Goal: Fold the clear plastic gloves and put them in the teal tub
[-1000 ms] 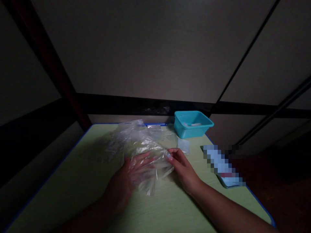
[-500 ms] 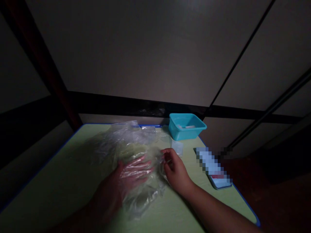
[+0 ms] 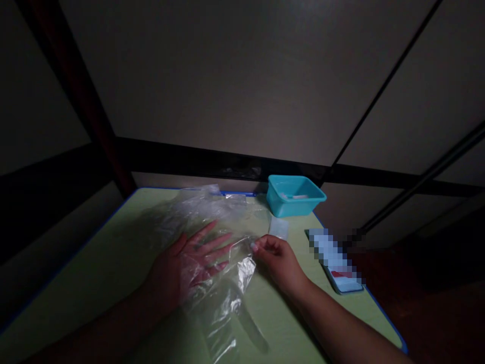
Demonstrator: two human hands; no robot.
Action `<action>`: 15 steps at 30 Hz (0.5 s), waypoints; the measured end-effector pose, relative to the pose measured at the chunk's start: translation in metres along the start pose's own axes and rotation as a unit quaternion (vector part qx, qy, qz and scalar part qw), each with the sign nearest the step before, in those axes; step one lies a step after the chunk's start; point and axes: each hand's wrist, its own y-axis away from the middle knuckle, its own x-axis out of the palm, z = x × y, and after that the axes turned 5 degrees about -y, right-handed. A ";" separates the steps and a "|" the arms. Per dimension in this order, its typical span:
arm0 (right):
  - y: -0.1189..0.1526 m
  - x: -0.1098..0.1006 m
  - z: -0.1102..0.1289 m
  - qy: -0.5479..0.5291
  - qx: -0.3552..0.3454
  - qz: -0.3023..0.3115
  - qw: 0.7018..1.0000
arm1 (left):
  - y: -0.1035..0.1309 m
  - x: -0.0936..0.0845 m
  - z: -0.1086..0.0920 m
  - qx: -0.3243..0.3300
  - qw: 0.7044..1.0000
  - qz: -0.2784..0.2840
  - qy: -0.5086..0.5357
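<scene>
My left hand is spread wide, its fingers apart, with thin clear film lying over part of it. Whether that hand is inside the film or behind it, I cannot tell. The film belongs to a crinkled clear plastic bag, which hangs down toward the near side of the table. My right hand pinches the bag's upper right edge between thumb and fingers. Beyond my left hand lies a heap of similar clear plastic.
A turquoise basin with small pale items inside stands at the far right corner of the green table. Near it lies a small whitish packet. A phone-like device, partly pixelated, rests by the right edge. Panelled walls rise behind.
My left hand's fingers have spread further apart. The plastic bag now stretches lower and toward my right hand, whose fingers have closed on its edge. The view has shifted slightly.
</scene>
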 end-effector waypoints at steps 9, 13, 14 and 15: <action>-0.007 -0.004 0.014 -0.066 0.025 0.010 0.997 | 0.005 0.005 -0.005 -0.060 0.992 0.107 0.031; -0.005 -0.007 0.015 -0.023 0.044 0.049 0.998 | 0.008 0.020 -0.009 -0.112 0.990 0.088 -0.011; -0.005 -0.007 0.015 -0.004 0.051 0.069 0.996 | 0.008 0.023 -0.009 -0.123 0.989 0.075 -0.028; -0.004 -0.008 0.014 0.017 0.055 0.090 0.994 | 0.008 0.024 -0.008 -0.131 0.989 0.061 -0.046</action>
